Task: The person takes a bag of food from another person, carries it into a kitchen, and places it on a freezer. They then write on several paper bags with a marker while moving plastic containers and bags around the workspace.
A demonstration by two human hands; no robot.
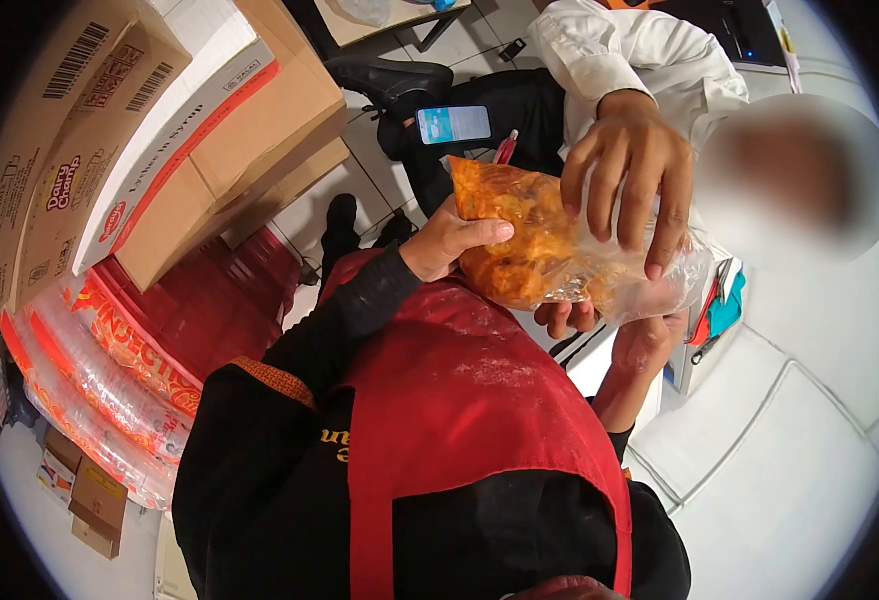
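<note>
A clear plastic bag of orange food pieces (519, 225) is held in front of the red apron. My left hand (451, 243) grips its left end, thumb on top. At the bag's right, looser end, my right hand (649, 340) holds it from below, partly hidden by the plastic. Some fingertips (565, 318) show under the bag's lower edge; whose they are is unclear. Another person's hand (634, 170), from a white sleeve, hovers over or touches the bag's right part with fingers spread downward.
The other person sits opposite, a lit phone (453, 124) on their dark-clothed leg. Cardboard boxes (249, 120) are stacked at left above a red crate (214, 300) and plastic-wrapped packs (124, 380). A white drawer unit (694, 370) stands at right.
</note>
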